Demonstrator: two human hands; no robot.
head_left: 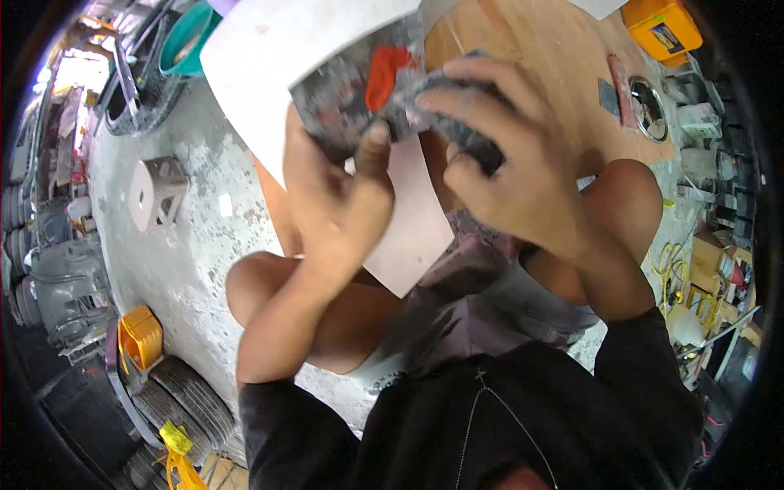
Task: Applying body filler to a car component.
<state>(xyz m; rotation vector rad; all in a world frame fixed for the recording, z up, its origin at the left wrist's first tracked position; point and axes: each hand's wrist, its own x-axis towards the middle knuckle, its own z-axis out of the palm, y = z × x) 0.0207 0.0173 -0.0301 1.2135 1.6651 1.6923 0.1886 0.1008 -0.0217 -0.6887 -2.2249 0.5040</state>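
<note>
My left hand (pixel 347 200) grips a dark, smeared flat plate (pixel 335 90) from below, its thumb on the near edge. A bright red-orange blob of paste (pixel 385 77) lies on the plate amid grey smears. My right hand (pixel 510 155) is wrapped round a dark grey, paste-smeared tool (pixel 474 145) whose tip meets the plate beside the red paste. Motion blur and my fingers hide the tool's exact kind. Below both hands lies a pale sheet (pixel 408 220) that reaches toward my lap.
A wooden board (pixel 539 49) lies ahead, with a round metal-rimmed object (pixel 648 110) at its right. A yellow container (pixel 663 31) stands far right. To the left are a stool (pixel 159 192), a green basin (pixel 188 37) and tires (pixel 184 400). Clutter lines both sides.
</note>
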